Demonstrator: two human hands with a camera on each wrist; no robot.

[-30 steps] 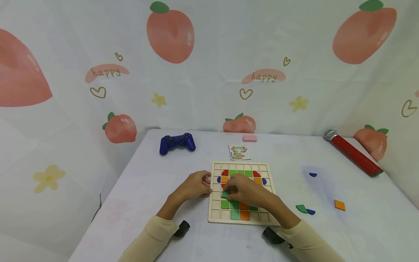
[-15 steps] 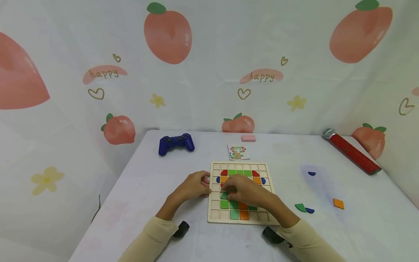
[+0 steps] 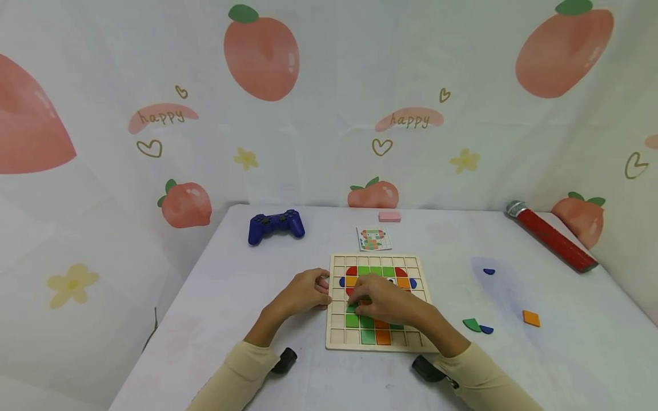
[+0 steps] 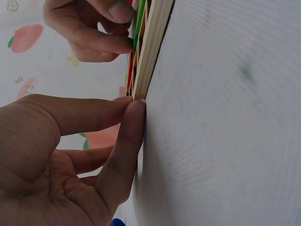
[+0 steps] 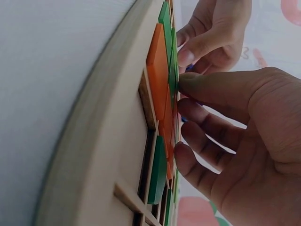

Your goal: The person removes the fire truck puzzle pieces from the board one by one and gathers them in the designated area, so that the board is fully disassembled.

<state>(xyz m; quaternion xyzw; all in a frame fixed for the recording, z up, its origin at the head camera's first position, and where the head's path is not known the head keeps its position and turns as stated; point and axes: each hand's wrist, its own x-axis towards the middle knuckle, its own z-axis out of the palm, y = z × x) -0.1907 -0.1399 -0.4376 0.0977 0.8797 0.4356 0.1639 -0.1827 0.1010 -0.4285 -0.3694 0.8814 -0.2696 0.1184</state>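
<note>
A wooden grid board [image 3: 337, 337] lies on the table, with red, green, orange and blue flat pieces in its cells. My left hand [image 3: 308, 290] pinches the board's left edge between thumb and a finger, as the left wrist view shows at the rim [image 4: 155, 44]. Over the board's middle, my right hand [image 3: 386, 299] has curled fingers and thumb at a small green piece [image 3: 351, 309] in a left-side cell. That piece is partly covered by the fingertips. Several cells are hidden beneath the right hand.
A pattern card [image 3: 374, 239] and a pink block [image 3: 389, 217] lie behind the board. Loose pieces sit to the right: green [image 3: 472, 325], blue [image 3: 486, 329], another blue [image 3: 489, 271] and orange [image 3: 532, 318]. A game controller [image 3: 276, 226] and red microphone [image 3: 552, 237] stand farther back.
The green piece at my right fingertips has gone from tilted to lying flatter in its cell. My right index finger has shifted slightly over it. The left hand keeps its grip.
</note>
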